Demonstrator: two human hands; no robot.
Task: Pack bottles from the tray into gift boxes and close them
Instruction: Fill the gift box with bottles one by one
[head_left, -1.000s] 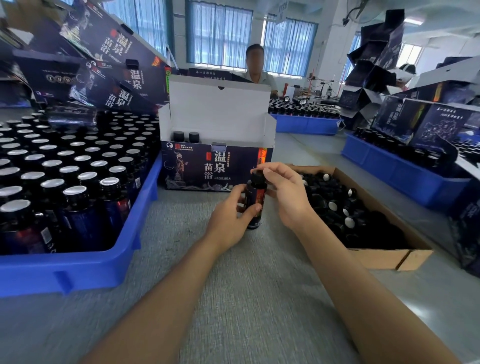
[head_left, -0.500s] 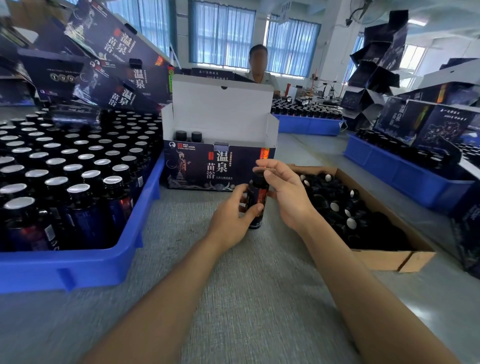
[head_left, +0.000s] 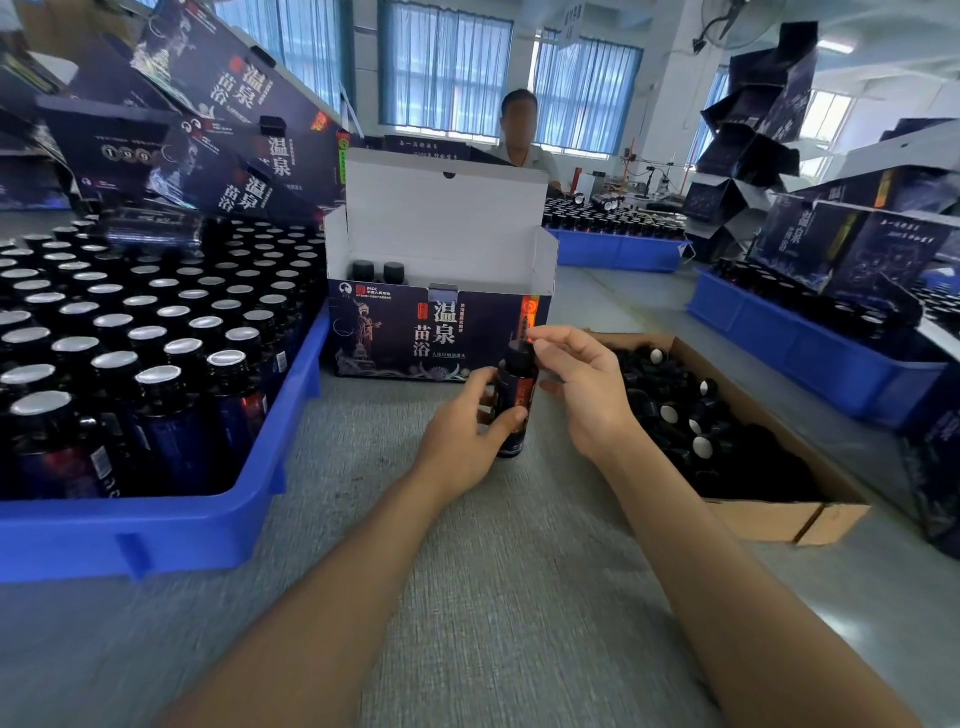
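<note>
Hard to make out: the label on the small dark glass bottle with a black cap (head_left: 514, 400) was blurred. Only a red-orange patch showed, and the fingers covered its left side.
Cut off: the glossy blue plastic tray (head_left: 156, 530) ran off the left edge, and both forearms ran off the near edge.
Hidden in box: only two round black caps (head_left: 376, 271) showed above the front wall of the open dark-blue printed cardboard gift box (head_left: 436, 332).
Left hand (head_left: 462, 431): thumb and fingers were wrapped round the bottle's body, holding it upright.
Right hand (head_left: 587, 384): the fingers were loosely curved, the forefinger tip at the cap and the thumb apart from the bottle. Whether it gripped could not be told.
Bottle's place: base on the grey woven-textured table (head_left: 467, 597), just in front of the box's right corner, between the tray and the shallow brown cardboard carton (head_left: 779, 514).
Materials: the tray was packed with dark round bottles with silvery foil tops (head_left: 156, 374). The box's raised lid was plain white inside. The carton held a heap of loose black caps.
Far side: a person (head_left: 524, 150) was partly hidden behind the lid.
</note>
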